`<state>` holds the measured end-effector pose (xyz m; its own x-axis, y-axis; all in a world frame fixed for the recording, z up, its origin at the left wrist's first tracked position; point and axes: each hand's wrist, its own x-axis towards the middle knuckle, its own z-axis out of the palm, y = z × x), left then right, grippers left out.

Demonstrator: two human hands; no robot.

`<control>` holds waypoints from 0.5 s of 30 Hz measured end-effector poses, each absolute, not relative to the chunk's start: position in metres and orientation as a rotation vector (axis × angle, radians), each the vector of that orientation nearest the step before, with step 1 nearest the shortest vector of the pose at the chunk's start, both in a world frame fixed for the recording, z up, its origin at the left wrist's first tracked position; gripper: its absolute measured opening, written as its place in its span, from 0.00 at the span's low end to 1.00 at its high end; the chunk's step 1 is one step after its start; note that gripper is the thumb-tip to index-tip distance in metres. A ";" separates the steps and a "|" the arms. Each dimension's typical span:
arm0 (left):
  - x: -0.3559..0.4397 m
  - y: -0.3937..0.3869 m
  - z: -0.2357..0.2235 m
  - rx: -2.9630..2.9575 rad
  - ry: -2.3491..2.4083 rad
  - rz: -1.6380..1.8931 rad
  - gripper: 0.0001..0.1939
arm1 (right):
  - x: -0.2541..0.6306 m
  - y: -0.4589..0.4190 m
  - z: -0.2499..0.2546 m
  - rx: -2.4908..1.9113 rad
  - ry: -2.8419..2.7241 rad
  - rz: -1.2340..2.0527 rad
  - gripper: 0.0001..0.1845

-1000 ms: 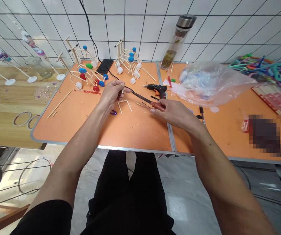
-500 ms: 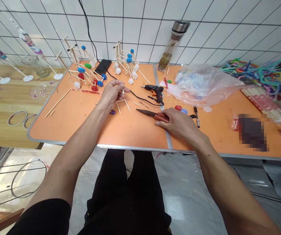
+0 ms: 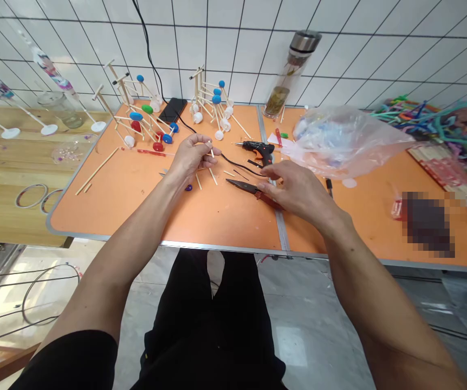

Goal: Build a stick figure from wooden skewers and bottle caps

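Head view: the left hand (image 3: pixel 196 156) pinches a short pale stick (image 3: pixel 212 151) at its three o'clock. The right hand (image 3: pixel 292 185), half-open without firm grip, meets a pointed tool (image 3: pixel 244 186) at its nine o'clock. Catching the nearby cord (image 3: pixel 237 163) could drag the glue gun (image 3: pixel 259 149).

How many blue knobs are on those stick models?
7 blue knobs show: four on the left stick models, one high, one beside a green knob, two low; three on the right models, close together. Others may be hidden.
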<state>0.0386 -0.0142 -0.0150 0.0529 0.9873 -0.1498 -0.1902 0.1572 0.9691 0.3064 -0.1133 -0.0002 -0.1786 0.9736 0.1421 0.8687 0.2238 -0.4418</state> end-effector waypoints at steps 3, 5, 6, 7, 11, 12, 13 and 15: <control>0.040 -0.017 -0.014 1.019 1.069 1.174 0.15 | 0.276 -0.087 0.008 -1.525 -2.032 0.492 0.14; 0.040 -0.019 -0.015 1.040 1.053 1.187 0.19 | 0.256 -0.066 0.005 -1.422 -1.977 0.552 0.14; 0.041 -0.019 -0.015 1.043 1.052 1.189 0.21 | 0.247 -0.056 0.002 -1.377 -1.957 0.607 0.13; 0.041 -0.019 -0.016 1.042 1.054 1.188 0.21 | 0.240 -0.048 -0.001 -1.336 -1.941 0.660 0.14; 0.043 -0.018 -0.020 1.055 1.069 1.166 0.16 | 0.226 -0.033 -0.016 -1.400 -1.846 0.671 0.21; 0.044 -0.019 -0.020 1.070 1.069 1.161 0.14 | 0.226 -0.033 -0.018 -1.431 -1.820 0.640 0.23; 0.045 -0.019 -0.020 1.087 1.067 1.157 0.12 | 0.227 -0.034 -0.019 -1.448 -1.804 0.607 0.25; 0.046 -0.020 -0.020 1.126 1.060 1.152 0.09 | 0.230 -0.037 -0.019 -1.430 -1.800 0.540 0.28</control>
